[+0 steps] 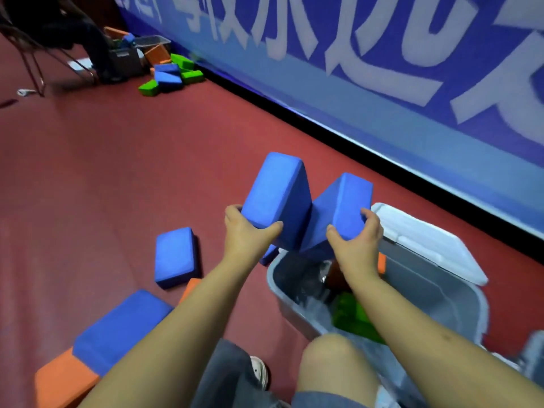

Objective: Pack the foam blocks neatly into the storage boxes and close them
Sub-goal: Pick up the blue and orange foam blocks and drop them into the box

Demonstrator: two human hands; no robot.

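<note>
My left hand [247,231] grips a blue foam block [276,192] by its lower end. A second blue foam block [338,210] is held in my right hand [357,240]. Both blocks tilt apart in a V just above the far rim of a grey storage box [459,290]. The box stands open, its white lid [426,240] hinged back toward the wall. Green [353,316] and orange [381,262] blocks lie inside. On the floor to the left lie a blue block [175,256], another blue block [120,328] and an orange block [63,378].
A blue banner wall [382,69] runs along the right. At the far left a seated person [73,33] has a heap of blue and green blocks [170,76] and another storage box [153,42]. My knee [332,363] is beside the grey box. The floor [103,172] is red.
</note>
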